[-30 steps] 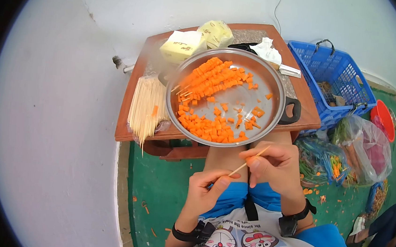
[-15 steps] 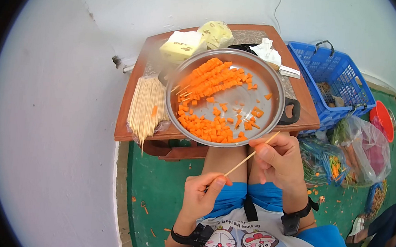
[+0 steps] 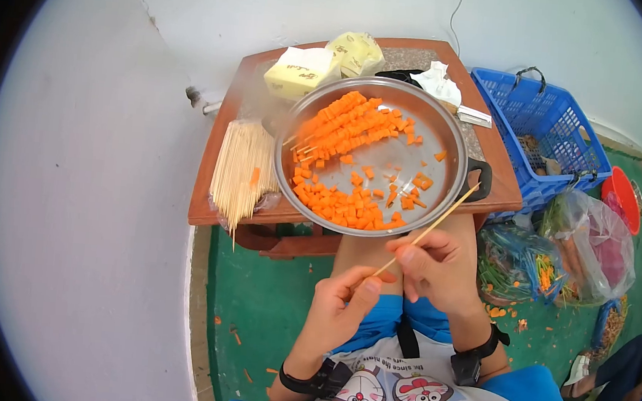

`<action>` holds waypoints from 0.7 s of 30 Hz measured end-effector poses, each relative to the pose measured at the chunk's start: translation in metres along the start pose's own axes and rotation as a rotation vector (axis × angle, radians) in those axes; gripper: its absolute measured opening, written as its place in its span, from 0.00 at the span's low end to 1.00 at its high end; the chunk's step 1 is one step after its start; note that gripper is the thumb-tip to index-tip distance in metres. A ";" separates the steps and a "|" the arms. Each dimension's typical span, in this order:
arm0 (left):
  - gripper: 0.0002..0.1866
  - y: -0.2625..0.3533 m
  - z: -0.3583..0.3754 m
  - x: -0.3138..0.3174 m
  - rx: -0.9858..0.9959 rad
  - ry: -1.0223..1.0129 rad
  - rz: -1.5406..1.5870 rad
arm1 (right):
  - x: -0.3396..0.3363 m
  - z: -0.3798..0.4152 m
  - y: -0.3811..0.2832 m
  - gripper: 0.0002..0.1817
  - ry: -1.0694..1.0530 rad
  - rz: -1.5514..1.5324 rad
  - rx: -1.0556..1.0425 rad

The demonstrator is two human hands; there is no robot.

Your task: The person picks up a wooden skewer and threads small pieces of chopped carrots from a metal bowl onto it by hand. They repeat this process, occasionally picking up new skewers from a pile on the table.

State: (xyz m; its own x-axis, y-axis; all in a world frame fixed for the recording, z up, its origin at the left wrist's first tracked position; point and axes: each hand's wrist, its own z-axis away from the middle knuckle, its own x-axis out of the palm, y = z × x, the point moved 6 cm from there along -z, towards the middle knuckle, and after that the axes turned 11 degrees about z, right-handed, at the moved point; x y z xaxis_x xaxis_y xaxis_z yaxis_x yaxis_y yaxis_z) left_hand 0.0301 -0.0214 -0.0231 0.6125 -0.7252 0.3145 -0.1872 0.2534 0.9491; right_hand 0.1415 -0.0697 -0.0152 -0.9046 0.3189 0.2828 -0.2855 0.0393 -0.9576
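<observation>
A bare bamboo skewer point(image 3: 450, 212) slants up to the right over my lap. My left hand point(image 3: 341, 305) is closed, pinching its lower end between thumb and fingers. Higher on the same skewer, my right hand point(image 3: 441, 268) pinches the shaft, and the upper end points past the pan's black handle. Just beyond my hands stands a wide metal pan point(image 3: 459, 148) on the small table. Carrot skewers point(image 3: 350, 127) lie stacked in its far left part, and loose carrot cubes point(image 3: 343, 206) are heaped along its near side.
Left of the pan lies a bundle of bare skewers point(image 3: 241, 174) with a carrot piece on top. Tissue packs point(image 3: 301, 73) sit behind the pan on the wooden table point(image 3: 204, 183). A blue crate point(image 3: 541, 128), a red basin point(image 3: 621, 200) and vegetable bags point(image 3: 592, 243) stand at right.
My right hand has slid down the skewer toward my left hand, exposing more of its upper end. My left hand has risen slightly to the right. The view has shifted a little.
</observation>
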 end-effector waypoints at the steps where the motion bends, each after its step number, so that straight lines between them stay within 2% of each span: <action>1: 0.11 0.001 0.001 -0.001 0.020 0.000 -0.033 | -0.003 0.000 -0.003 0.10 0.026 -0.006 -0.023; 9: 0.11 0.006 0.001 0.001 0.042 0.029 -0.004 | 0.006 0.000 -0.005 0.10 0.055 -0.037 -0.046; 12: 0.11 0.009 -0.002 0.004 0.052 0.012 -0.026 | 0.015 0.000 0.004 0.09 -0.055 0.029 -0.019; 15: 0.11 0.007 -0.001 0.004 -0.015 0.021 -0.081 | 0.012 0.001 0.004 0.09 -0.027 0.050 0.028; 18: 0.10 0.007 0.001 0.005 0.018 -0.004 -0.017 | 0.010 0.004 -0.004 0.09 0.016 0.071 -0.022; 21: 0.14 0.013 0.003 0.004 0.074 -0.009 -0.057 | 0.016 0.004 -0.004 0.08 -0.024 0.072 -0.055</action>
State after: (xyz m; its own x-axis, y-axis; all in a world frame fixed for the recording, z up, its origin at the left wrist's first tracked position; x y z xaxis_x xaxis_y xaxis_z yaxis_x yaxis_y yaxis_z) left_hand 0.0277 -0.0232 -0.0097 0.6171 -0.7427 0.2598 -0.2088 0.1637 0.9642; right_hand 0.1268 -0.0684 -0.0065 -0.9297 0.2998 0.2138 -0.2025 0.0688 -0.9769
